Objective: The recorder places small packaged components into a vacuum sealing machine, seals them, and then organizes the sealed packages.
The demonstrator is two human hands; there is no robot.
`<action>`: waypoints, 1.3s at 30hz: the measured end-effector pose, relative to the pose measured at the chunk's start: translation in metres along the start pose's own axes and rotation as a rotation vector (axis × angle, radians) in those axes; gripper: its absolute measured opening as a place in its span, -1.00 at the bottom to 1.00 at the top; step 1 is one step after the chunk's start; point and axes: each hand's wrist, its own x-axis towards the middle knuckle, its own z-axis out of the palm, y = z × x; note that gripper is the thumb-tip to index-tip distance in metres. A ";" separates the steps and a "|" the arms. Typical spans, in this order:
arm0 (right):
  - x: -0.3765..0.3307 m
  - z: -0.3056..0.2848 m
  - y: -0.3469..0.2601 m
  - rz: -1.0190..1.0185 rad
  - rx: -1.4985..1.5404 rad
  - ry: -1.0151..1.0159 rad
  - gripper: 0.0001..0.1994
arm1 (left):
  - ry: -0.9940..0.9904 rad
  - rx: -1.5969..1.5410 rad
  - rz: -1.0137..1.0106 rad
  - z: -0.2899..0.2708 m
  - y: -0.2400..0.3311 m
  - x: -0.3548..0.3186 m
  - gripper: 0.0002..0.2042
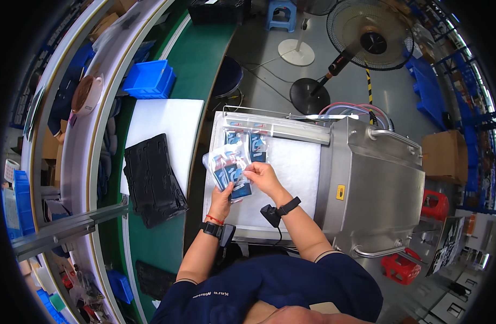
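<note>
Several clear plastic packets (224,164) with blue printed contents are fanned out in my left hand (221,202), its thumb pressed over their lower edge. At their right side, my right hand (262,177) pinches the clear edge of a packet between thumb and fingers. Beyond my hands, more blue-printed clear packets (257,147) lie side by side along the far left of a white pad (294,178). This pad fills the bed of a stainless steel machine. A metal bar (291,132) runs along the bed's far edge. Both wrists wear black straps with small devices.
The machine's bulky steel cover (375,183), with tubular handles, stands right of the bed. To the left, a green bench (191,65) carries a black plastic tray (153,175), a white foam sheet (186,119) and a blue bin (149,79). A pedestal fan (373,42) stands beyond.
</note>
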 end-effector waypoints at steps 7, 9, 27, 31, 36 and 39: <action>0.028 -0.071 0.026 -0.077 0.008 0.366 -0.91 | 0.073 -0.109 -0.008 -0.008 -0.003 -0.004 -0.69; 0.041 -0.103 0.060 -0.088 -0.079 0.424 -0.90 | 0.067 -0.093 -0.007 -0.005 0.001 -0.009 -0.69; 0.043 -0.089 0.034 0.142 -0.621 0.766 -0.65 | 0.070 0.043 0.055 0.013 0.001 -0.006 -0.74; 0.041 -0.086 0.039 -0.012 -0.774 0.881 -0.63 | 0.068 0.035 0.037 0.016 -0.002 -0.006 -0.74; 0.013 -0.055 0.003 -0.308 -0.744 0.659 -0.66 | 0.073 0.140 0.043 0.028 0.000 -0.004 -0.66; -0.005 -0.021 0.003 -0.039 -0.330 0.176 -0.77 | -0.005 0.180 0.038 0.037 0.000 -0.004 -0.62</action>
